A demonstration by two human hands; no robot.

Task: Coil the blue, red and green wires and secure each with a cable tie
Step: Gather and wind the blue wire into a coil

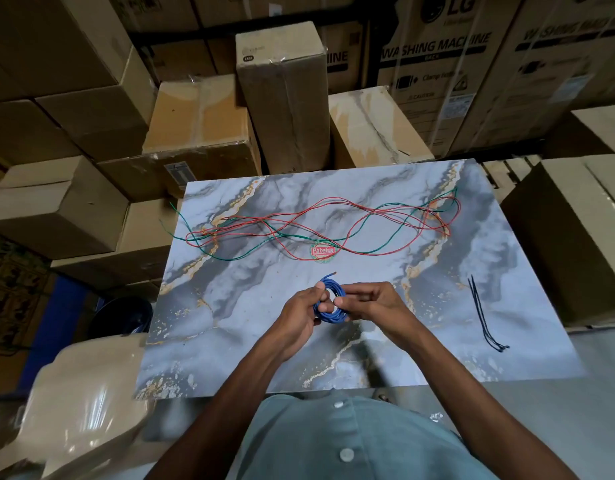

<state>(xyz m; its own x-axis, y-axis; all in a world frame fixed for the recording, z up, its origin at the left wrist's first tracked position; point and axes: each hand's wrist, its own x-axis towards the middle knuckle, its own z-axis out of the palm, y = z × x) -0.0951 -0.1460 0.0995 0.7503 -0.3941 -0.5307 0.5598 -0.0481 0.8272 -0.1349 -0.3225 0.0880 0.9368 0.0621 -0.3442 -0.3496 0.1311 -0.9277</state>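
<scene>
A small coil of blue wire [330, 317] is held above the middle of the marble-patterned board [420, 358]. My left hand [299, 315] grips the coil's left side, fingers curled through the loop. My right hand [371, 303] pinches its right side. One bare end of the blue wire sticks up at the coil's top. The red wire [333, 211] and green wire [378, 216] lie loose and tangled together across the far half of the board. Black cable ties [484, 315] lie together near the board's right edge.
Cardboard boxes [281, 98] are stacked behind and on both sides of the board. A round red sticker [322, 251] sits on the board beyond the coil. A beige plastic chair [81, 403] stands at the lower left.
</scene>
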